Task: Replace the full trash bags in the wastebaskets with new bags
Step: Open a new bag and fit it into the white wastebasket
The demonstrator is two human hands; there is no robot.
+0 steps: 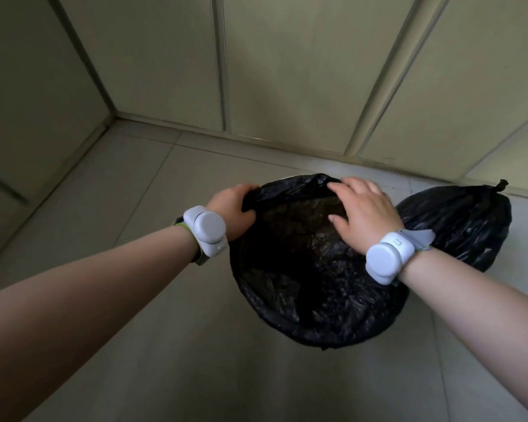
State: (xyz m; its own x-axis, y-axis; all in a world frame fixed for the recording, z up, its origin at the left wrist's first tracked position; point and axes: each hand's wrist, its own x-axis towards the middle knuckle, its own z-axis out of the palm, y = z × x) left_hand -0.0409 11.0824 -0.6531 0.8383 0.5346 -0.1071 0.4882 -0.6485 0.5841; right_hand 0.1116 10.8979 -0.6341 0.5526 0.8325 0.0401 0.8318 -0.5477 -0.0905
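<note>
By wall (pixel 287 71): black crinkled liner bag (pixel 311 284), mouth open; left hand (pixel 232 208) grips rim, right hand (pixel 363 214) rests flat.

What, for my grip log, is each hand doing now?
Left hand: grips rim of the new trash bag.
Right hand: open, fingers pressing its rim.

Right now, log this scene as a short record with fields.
open bag: black, mouth spread wide and round, whatever it lines is hidden
left hand: grips the open bag's left edge, fingers curled over it
right hand: rests on the far right edge, fingers spread
tied bag: black, knotted at the top, on the floor right of the open bag
wrist devices: one grey unit strapped on each wrist
</note>
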